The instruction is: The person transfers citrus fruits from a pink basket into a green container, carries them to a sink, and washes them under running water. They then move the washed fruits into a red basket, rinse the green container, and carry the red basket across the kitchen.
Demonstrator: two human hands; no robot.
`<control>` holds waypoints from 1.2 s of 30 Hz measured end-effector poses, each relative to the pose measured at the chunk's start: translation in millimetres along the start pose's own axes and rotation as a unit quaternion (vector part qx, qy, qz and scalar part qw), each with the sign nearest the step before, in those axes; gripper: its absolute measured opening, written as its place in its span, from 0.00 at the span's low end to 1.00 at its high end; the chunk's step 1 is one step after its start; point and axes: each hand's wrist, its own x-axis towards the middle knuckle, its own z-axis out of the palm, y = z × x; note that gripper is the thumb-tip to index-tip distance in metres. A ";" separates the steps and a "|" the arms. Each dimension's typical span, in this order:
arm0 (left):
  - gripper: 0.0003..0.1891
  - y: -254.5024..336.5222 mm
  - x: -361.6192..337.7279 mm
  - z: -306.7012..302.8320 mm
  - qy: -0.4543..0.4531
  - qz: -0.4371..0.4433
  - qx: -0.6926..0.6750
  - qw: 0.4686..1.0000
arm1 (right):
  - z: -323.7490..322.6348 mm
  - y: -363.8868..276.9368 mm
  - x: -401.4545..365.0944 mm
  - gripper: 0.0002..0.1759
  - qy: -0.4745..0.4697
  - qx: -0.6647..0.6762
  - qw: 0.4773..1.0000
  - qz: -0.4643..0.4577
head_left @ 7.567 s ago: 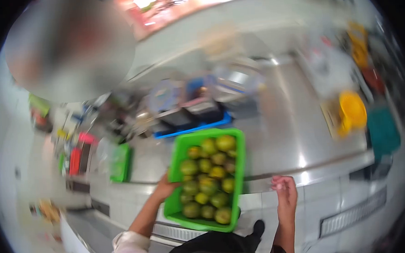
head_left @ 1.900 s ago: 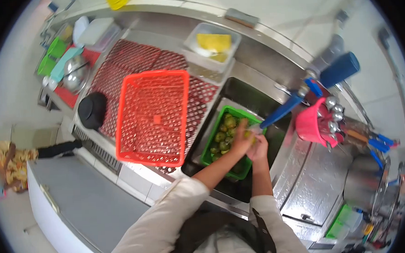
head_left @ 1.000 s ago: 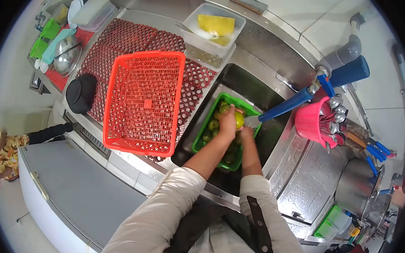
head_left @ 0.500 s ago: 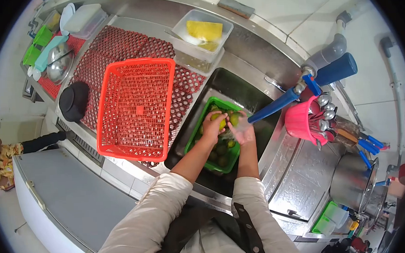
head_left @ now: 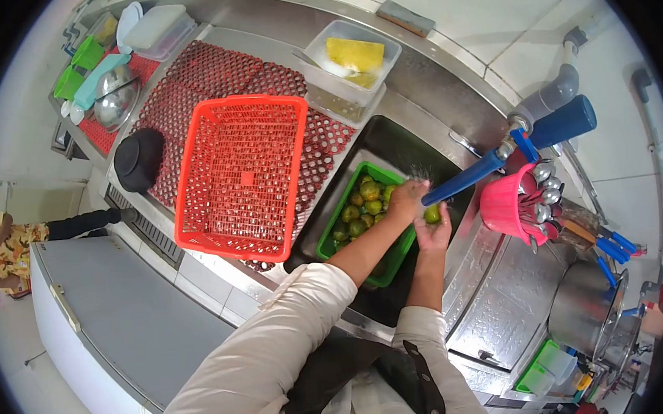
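Observation:
A green basket (head_left: pixel 325 245) with several green-yellow fruits (head_left: pixel 352 213) stands in the dark sink (head_left: pixel 388 146). My right hand (head_left: pixel 433 231) is beside the basket's right side, its fingers around one green fruit (head_left: pixel 432 214). My left hand (head_left: pixel 407 201) is over the basket's right edge, near the end of the blue hose (head_left: pixel 463 180), with its fingers curled; what it holds, if anything, is hidden. Water splashes just above my left hand.
An empty red basket (head_left: pixel 247 178) sits on the red mat left of the sink. Behind are a clear container (head_left: pixel 381 82) with a yellow sponge (head_left: pixel 355 54) and a black bowl (head_left: pixel 139 159). Right of the sink stands a pink basket (head_left: pixel 502 206) of spoons. A person (head_left: pixel 15 245) is at far left.
Both hands have moved right, from over the green basket to under the hose end. More fruits in the basket now show. The whole view has shifted slightly.

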 end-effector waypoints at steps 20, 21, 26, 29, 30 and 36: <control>0.16 -73.6 -7.3 -51.6 -0.016 -0.425 -0.262 0.866 | 18.2 58.4 6.3 0.12 0.056 -0.216 0.975 0.006; 0.15 -66.1 -10.2 -47.2 -0.016 -0.404 -0.255 0.879 | 13.5 64.3 0.9 0.13 0.054 -0.354 0.927 -0.112; 0.14 -95.2 16.1 -23.0 -0.180 -0.372 -0.426 0.804 | 33.5 59.6 -40.7 0.14 -0.095 -0.635 0.667 -0.378; 0.14 -53.9 7.2 -9.0 -0.020 -0.397 -0.284 0.873 | 28.1 43.3 -20.5 0.13 -0.067 -0.606 0.691 -0.390; 0.11 -85.9 6.6 10.7 0.005 -0.307 -0.388 0.869 | 16.3 36.9 -8.1 0.15 -0.030 -0.575 0.753 -0.318; 0.13 -56.9 -20.6 22.5 0.036 -0.415 -0.256 0.872 | 5.3 18.1 39.2 0.25 0.121 -0.379 0.912 -0.100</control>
